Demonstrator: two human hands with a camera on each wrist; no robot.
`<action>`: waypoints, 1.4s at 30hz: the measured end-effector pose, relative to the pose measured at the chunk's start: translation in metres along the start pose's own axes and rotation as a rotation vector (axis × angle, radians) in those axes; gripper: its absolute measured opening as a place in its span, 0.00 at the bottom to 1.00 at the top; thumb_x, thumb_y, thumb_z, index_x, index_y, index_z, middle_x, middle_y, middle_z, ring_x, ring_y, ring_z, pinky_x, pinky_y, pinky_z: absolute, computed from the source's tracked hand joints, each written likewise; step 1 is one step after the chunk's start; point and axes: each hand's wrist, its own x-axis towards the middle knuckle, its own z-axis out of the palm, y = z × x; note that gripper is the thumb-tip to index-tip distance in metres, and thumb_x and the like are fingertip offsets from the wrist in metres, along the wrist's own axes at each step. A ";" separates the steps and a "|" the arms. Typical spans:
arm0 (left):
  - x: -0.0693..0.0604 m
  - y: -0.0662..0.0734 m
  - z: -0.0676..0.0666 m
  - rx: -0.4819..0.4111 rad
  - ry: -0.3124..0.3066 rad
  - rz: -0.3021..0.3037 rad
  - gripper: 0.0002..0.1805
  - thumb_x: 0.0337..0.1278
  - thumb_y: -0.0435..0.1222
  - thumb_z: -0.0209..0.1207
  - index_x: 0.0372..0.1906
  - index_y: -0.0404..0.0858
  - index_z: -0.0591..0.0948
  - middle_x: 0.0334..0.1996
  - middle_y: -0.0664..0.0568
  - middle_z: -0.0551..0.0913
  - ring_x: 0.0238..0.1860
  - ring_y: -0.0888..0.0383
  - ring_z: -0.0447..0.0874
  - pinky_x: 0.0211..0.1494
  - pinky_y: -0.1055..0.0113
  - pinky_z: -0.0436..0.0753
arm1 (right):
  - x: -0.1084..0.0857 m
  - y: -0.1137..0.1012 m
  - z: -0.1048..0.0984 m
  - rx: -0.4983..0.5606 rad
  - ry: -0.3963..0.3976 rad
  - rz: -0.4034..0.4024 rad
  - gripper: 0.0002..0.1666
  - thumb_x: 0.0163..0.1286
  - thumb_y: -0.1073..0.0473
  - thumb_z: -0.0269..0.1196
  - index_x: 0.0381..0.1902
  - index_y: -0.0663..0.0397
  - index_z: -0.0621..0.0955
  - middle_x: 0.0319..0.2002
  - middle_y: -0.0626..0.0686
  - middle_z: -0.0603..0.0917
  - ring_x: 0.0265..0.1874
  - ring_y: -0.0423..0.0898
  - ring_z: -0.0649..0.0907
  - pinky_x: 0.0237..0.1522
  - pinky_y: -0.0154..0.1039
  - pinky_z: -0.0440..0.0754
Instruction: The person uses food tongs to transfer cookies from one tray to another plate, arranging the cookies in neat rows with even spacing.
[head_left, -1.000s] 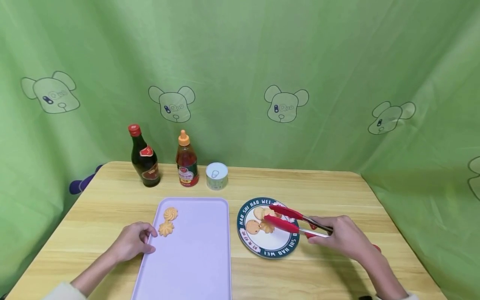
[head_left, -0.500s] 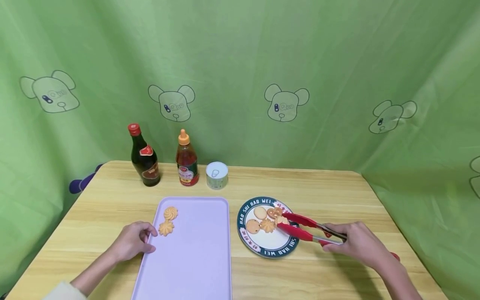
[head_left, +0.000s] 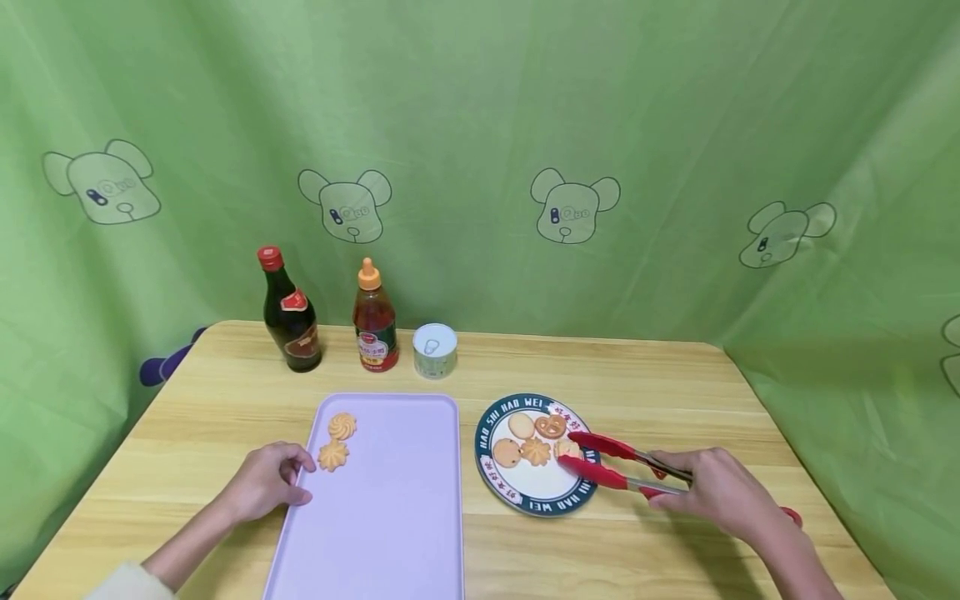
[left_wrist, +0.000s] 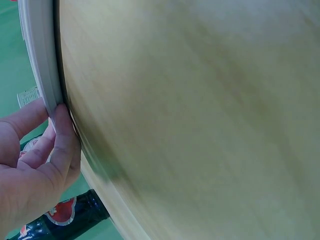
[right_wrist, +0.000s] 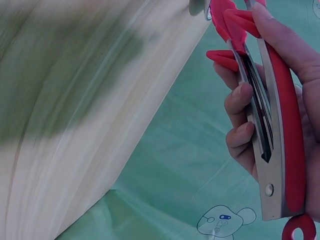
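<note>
My left hand [head_left: 268, 483] pinches the left edge of the lavender tray [head_left: 390, 500]; the left wrist view shows thumb and fingers on either side of the rim [left_wrist: 44, 60]. On the tray's upper left lie two cookies, a swirled one [head_left: 342, 426] above a flower-shaped one [head_left: 333, 455]. My right hand [head_left: 720, 487] grips red-tipped metal tongs [head_left: 637, 483], its fingers curled round the handles in the right wrist view [right_wrist: 287, 130]. The tong tips are around a pale cookie [head_left: 567, 450] at the right of the round plate [head_left: 491, 483]. Beside it lie several cookies, including a pretzel-shaped one [head_left: 551, 426].
Behind the tray stand a dark bottle with a red cap [head_left: 292, 325], a sauce bottle with an orange cap [head_left: 374, 329] and a small can [head_left: 434, 354]. A green curtain [head_left: 465, 100] hangs behind the wooden table [head_left: 637, 375].
The tongs and my right hand have moved right across the plate. A pale cookie between the tips moved right with them, uncovering the pretzel-shaped cookie. My left hand has stayed on the tray.
</note>
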 end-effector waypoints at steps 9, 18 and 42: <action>0.000 0.001 0.000 -0.002 -0.005 -0.008 0.17 0.30 0.27 0.73 0.33 0.36 0.81 0.24 0.50 0.73 0.28 0.57 0.69 0.27 0.71 0.69 | 0.008 -0.008 -0.006 -0.007 0.008 -0.016 0.40 0.40 0.42 0.76 0.52 0.53 0.82 0.30 0.50 0.83 0.22 0.41 0.68 0.22 0.32 0.62; 0.000 0.001 0.000 -0.002 -0.001 -0.006 0.17 0.30 0.26 0.73 0.33 0.36 0.81 0.24 0.50 0.73 0.27 0.57 0.68 0.27 0.72 0.69 | 0.034 -0.042 -0.001 0.025 0.007 -0.067 0.45 0.39 0.38 0.76 0.54 0.56 0.81 0.45 0.60 0.86 0.29 0.43 0.77 0.29 0.38 0.73; 0.001 0.000 0.000 -0.011 0.000 -0.005 0.17 0.30 0.26 0.72 0.33 0.36 0.81 0.25 0.50 0.73 0.27 0.57 0.69 0.27 0.71 0.69 | 0.084 -0.155 0.050 0.078 -0.047 -0.293 0.51 0.38 0.34 0.75 0.58 0.52 0.78 0.49 0.52 0.85 0.35 0.42 0.82 0.37 0.39 0.81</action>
